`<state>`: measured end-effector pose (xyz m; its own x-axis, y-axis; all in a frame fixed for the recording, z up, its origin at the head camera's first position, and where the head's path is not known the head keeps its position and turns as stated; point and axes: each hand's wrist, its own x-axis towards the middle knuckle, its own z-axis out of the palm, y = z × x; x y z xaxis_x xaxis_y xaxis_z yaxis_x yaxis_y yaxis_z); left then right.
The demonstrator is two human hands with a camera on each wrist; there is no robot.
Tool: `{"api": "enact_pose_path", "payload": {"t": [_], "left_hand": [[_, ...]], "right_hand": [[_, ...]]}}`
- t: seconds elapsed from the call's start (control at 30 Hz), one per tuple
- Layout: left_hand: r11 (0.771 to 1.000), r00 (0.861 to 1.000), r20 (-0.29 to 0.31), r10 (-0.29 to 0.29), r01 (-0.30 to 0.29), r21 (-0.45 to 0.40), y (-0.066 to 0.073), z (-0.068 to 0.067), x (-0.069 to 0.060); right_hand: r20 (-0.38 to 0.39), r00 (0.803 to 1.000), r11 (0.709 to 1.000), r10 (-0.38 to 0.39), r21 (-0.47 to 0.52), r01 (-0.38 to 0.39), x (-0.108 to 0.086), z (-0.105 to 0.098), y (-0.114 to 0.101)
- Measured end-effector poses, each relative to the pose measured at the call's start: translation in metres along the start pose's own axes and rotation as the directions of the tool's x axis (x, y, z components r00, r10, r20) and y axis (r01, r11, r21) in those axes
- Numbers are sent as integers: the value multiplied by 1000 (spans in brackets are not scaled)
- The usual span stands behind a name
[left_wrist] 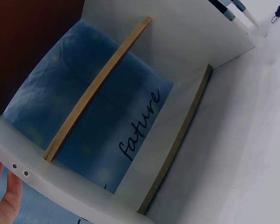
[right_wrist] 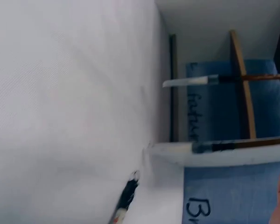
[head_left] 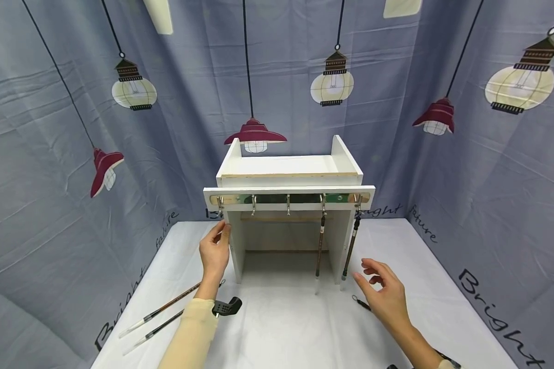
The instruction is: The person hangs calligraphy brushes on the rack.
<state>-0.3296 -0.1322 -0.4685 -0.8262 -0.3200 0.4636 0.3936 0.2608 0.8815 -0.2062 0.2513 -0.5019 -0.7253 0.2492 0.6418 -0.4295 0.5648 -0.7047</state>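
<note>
A white wooden shelf (head_left: 290,179) stands on the table, with a row of metal hooks (head_left: 288,202) along its front rail. Two writing brushes hang from the right-hand hooks, tips down: an inner brush (head_left: 320,241) and an outer brush (head_left: 350,251). My left hand (head_left: 215,251) touches the outer side of the left panel near its front edge; in the left wrist view its fingers (left_wrist: 11,196) show outside that panel. My right hand (head_left: 385,292) hovers with loosely bent fingers, holding nothing. Beneath it lies another brush (right_wrist: 126,200), partly hidden by the hand in the head view.
Two more brushes lie left of the shelf, an upper brush (head_left: 171,303) and a lower brush (head_left: 163,324), partly covered by my left arm. A black wrist camera (head_left: 227,306) sits on that arm. Grey-blue curtains (head_left: 268,66) with printed lamps surround the white table (head_left: 281,328).
</note>
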Motion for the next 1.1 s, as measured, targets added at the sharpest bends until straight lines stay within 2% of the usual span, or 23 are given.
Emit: {"api": "enact_pose_path", "payload": {"t": [0.17, 0.37, 0.6, 0.9, 1.1], "left_hand": [[1000, 1000, -2, -14, 14, -3, 1, 1, 0], [1000, 1000, -3, 0, 0, -3, 0, 1, 1], [1000, 1000, -10, 1, -1, 0, 0, 1, 0], [1000, 1000, -7, -2, 2, 4, -1, 1, 0], [1000, 1000, -16, 6, -6, 2, -3, 2, 1]], "right_hand": [[3, 1000, 996, 21, -88, -21, -5, -11, 12], [18, 999, 977, 47, -210, -42, -13, -24, 32], [45, 998, 968, 35, -251, -22, -25, -35, 50], [111, 994, 950, 10, -310, 25, -37, -34, 68], [167, 985, 934, 47, -358, 16, -40, -33, 75]]}}
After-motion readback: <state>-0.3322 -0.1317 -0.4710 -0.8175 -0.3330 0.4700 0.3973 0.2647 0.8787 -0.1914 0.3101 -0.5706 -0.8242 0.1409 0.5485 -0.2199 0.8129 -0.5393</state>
